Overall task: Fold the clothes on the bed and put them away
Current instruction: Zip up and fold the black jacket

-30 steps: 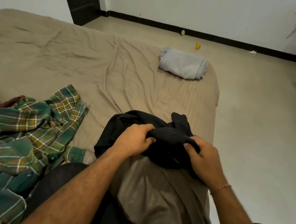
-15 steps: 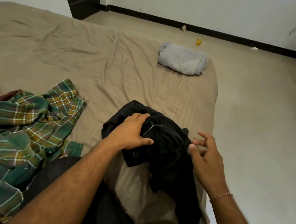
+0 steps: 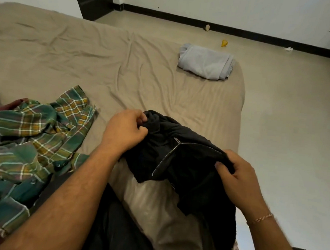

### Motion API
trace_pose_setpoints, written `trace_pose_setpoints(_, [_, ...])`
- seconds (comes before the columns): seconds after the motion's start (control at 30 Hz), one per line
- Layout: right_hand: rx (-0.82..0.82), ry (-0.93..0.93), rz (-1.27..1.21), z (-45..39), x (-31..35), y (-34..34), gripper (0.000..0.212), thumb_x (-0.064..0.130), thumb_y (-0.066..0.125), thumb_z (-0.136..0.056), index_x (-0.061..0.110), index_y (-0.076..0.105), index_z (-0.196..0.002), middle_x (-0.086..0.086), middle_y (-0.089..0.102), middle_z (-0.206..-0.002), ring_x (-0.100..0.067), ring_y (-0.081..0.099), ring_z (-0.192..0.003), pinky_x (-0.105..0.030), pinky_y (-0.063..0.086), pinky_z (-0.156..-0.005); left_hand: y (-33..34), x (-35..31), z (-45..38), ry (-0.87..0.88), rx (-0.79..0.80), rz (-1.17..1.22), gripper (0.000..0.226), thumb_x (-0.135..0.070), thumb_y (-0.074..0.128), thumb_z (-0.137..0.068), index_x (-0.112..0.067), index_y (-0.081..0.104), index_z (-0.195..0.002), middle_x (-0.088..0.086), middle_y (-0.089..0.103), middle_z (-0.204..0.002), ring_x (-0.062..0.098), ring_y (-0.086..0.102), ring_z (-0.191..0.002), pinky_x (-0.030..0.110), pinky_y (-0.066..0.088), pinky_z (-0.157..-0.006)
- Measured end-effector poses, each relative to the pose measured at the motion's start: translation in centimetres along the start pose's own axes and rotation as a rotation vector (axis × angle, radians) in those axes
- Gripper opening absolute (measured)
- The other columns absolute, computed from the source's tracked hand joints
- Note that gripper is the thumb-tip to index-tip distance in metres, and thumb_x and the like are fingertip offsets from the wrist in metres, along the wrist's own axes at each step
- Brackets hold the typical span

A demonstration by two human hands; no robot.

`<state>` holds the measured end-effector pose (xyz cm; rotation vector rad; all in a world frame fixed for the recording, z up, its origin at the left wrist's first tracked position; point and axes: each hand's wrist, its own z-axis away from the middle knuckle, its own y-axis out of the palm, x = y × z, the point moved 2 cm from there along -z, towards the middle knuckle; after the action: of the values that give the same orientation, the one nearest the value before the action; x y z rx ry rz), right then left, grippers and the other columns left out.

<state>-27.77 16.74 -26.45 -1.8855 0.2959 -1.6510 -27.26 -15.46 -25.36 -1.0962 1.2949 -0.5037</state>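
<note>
A black garment [image 3: 187, 160] with a silver zipper lies bunched at the near right edge of the bed [image 3: 87, 59], part of it hanging over the side. My left hand [image 3: 125, 130] pinches its far left corner. My right hand [image 3: 236, 174] grips its right edge with curled fingers. A crumpled green and yellow plaid shirt [image 3: 31, 137] lies to the left of my left arm. A folded light grey garment [image 3: 205, 62] sits at the far right corner of the bed.
The bed's tan sheet is wrinkled. Pale floor [image 3: 294, 122] runs along the right of the bed, with a small yellow object [image 3: 224, 43] and a round object [image 3: 207, 27] near the black baseboard. A dark door [image 3: 94, 0] stands at the back.
My left hand shifted from resting on the black garment to pinching its far corner. My right hand, open half a second ago, has closed on the right edge. The zipper now shows fully.
</note>
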Motion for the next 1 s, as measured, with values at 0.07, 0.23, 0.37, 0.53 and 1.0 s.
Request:
trace_pose_setpoints(0.07, [-0.035,-0.055,0.118,0.0,-0.3,0.0,0.020,0.016,0.057,-0.101,0.032,0.069,-0.105,0.019,0.070,-0.090,0.001,0.063,-0.089,-0.012,0.047,-0.074,0.1,-0.7,0.5,0.252,-0.170,-0.057,0.033,-0.024,0.065,-0.082,-0.027,0.069,-0.115,-0.005,0.062,-0.112,0.019,0.056,-0.111,0.035,0.047,-0.098])
trace_pose_setpoints(0.23, [0.127,-0.085,0.039,-0.6,0.0,-0.2,0.035,0.018,0.062,-0.100,0.044,0.059,-0.123,0.025,0.066,-0.114,0.005,0.061,-0.105,-0.006,0.047,-0.086,5.0,-3.6,0.3,0.562,0.328,0.096,0.077,-0.011,0.066,-0.088,-0.025,0.037,-0.159,0.004,0.054,-0.149,0.022,0.051,-0.137,0.037,0.038,-0.118])
trace_pose_setpoints(0.37, [0.545,0.132,0.087,0.5,-2.0,-0.1,0.079,0.039,0.084,-0.084,0.056,0.036,-0.144,0.030,0.055,-0.133,-0.001,0.059,-0.118,-0.024,0.052,-0.101,7.5,-3.1,0.0,0.503,0.405,-0.061,0.056,-0.030,0.064,-0.093,-0.042,0.049,-0.147,-0.007,0.067,-0.120,0.020,0.056,-0.105,0.047,0.049,-0.098])
trace_pose_setpoints(0.53, [0.264,0.113,0.189,-1.9,-0.4,-2.9,0.013,0.016,0.068,-0.080,0.027,0.074,-0.085,0.008,0.075,-0.080,-0.013,0.072,-0.082,-0.042,0.060,-0.078,2.4,-4.1,0.7,0.632,0.099,0.147,0.028,-0.031,0.061,-0.088,-0.026,0.070,-0.114,-0.016,0.069,-0.096,0.013,0.057,-0.090,0.043,0.048,-0.087])
trace_pose_setpoints(1.0, [-0.159,-0.190,0.037,-10.5,9.8,-0.9,0.067,0.029,0.078,-0.086,0.029,0.048,-0.145,0.008,0.050,-0.142,-0.009,0.056,-0.120,-0.037,0.052,-0.104,4.1,-3.9,7.4,-0.360,-0.085,0.582,0.052,-0.031,0.076,-0.089,-0.032,0.039,-0.126,-0.007,0.056,-0.124,0.018,0.061,-0.109,0.039,0.052,-0.094])
